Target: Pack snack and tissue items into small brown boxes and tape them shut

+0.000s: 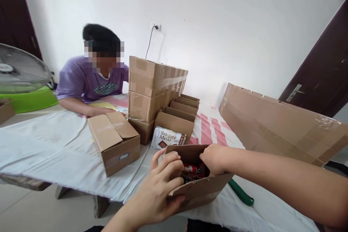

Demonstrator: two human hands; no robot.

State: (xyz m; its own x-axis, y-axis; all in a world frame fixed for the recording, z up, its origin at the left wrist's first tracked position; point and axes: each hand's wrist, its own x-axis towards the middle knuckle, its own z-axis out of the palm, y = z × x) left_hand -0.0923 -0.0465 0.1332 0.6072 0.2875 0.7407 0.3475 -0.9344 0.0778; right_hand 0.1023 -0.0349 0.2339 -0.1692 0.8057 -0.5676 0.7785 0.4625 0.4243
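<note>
An open cardboard box (201,194) stands near the front edge of the table. My left hand (167,181) grips its left side, with the thumb low on the outside and the fingers curled over the rim. From the right, my right hand (217,159) reaches down into the same box; its fingertips are mostly hidden inside. A red packet (193,171) with dark lettering shows within the box, between my hands. Just behind the box lies a white and brown "Super Meal" pouch (168,138).
Stacked sealed cartons (143,79) rise behind, with a row of open boxes (175,121) beside them. A closed carton (116,141) sits left. A green handle (241,193) and a long cardboard piece (277,123) are right. Across the table sits a person (89,79) in purple near a fan (24,72).
</note>
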